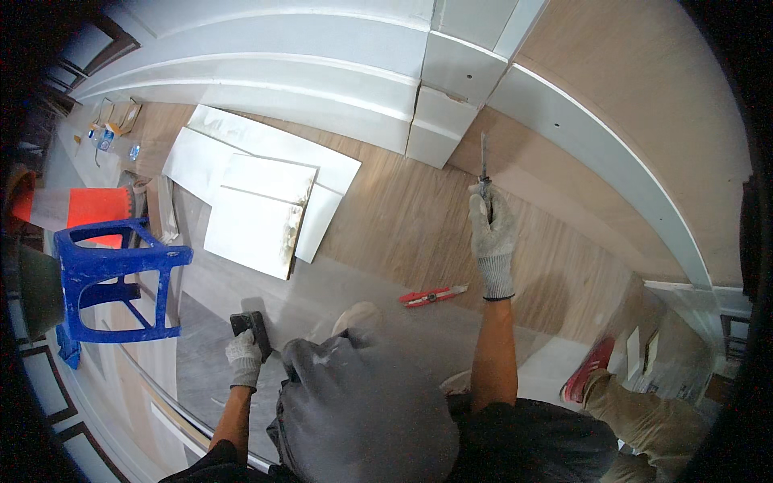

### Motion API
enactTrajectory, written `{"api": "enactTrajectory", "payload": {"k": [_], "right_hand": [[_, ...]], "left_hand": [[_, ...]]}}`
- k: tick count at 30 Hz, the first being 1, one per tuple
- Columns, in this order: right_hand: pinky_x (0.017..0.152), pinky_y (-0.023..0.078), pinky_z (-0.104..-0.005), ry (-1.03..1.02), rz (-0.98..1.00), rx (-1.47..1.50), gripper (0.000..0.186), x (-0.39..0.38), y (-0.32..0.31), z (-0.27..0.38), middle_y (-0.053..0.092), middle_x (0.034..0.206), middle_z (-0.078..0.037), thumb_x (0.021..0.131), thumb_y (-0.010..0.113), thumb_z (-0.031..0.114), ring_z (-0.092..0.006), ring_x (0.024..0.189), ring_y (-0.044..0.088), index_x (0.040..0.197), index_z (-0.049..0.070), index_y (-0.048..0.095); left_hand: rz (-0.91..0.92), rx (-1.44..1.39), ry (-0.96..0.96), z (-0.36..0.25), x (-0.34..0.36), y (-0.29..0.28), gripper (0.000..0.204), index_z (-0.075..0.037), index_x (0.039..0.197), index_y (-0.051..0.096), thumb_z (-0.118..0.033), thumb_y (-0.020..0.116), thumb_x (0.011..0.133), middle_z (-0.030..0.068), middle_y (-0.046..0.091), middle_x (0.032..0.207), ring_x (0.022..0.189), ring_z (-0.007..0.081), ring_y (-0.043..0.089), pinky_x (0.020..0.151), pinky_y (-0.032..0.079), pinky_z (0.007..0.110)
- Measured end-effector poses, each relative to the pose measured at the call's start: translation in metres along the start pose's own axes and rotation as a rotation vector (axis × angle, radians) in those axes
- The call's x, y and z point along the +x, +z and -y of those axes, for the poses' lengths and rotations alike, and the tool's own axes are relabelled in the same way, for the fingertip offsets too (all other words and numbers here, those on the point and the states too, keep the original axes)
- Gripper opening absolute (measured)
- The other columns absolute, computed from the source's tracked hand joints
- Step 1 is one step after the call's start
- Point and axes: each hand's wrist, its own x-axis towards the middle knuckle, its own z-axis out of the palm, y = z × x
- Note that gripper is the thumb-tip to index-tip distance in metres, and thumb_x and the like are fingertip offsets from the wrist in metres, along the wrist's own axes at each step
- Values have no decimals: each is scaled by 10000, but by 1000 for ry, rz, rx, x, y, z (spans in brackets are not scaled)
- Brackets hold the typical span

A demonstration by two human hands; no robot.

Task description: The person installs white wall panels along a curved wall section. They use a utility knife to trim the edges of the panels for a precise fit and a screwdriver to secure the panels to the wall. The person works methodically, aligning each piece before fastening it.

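My right hand [492, 228], in a knit work glove, is closed round the dark handle of a thin metal-bladed tool [484, 158]. Its blade points away from me, close to the foot of the wall panel [523, 161]; I cannot make out its exact kind. At lower left, my gloved left hand [243, 359] grips a black block-shaped thing [252, 328] low over the grey floor covering. Between my hands, nearer the right, a red-handled hand tool [432, 297] with a metal tip lies on the wood-look floor [394, 213].
White boards [254, 217] lie stacked ahead on the left. Farther left are a blue plastic stool [121, 278], an orange cone [88, 207] and small bottles [105, 137]. White panelling [322, 88] bounds the far side. Another person's red shoe [592, 369] stands at right.
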Motion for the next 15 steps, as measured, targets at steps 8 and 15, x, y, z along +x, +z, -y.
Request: {"api": "enactTrajectory", "payload": {"k": [8, 15], "right_hand": [[837, 524, -364, 43, 23, 21, 320, -1, -2, 7, 710, 990, -134, 1034, 599, 301, -224, 913, 675, 1146, 13, 678], [811, 519, -338, 33, 3, 33, 310, -2, -2, 4, 707, 995, -115, 1038, 601, 298, -189, 892, 660, 1157, 21, 672]], "left_hand": [[86, 48, 41, -6, -1, -19, 152, -137, 964, 658, -256, 660, 870, 128, 692, 945, 894, 369, 702, 758, 541, 532], [68, -43, 50, -4, -5, -30, 167, -132, 1004, 656, -262, 647, 900, 140, 691, 966, 902, 380, 691, 756, 533, 529]]}}
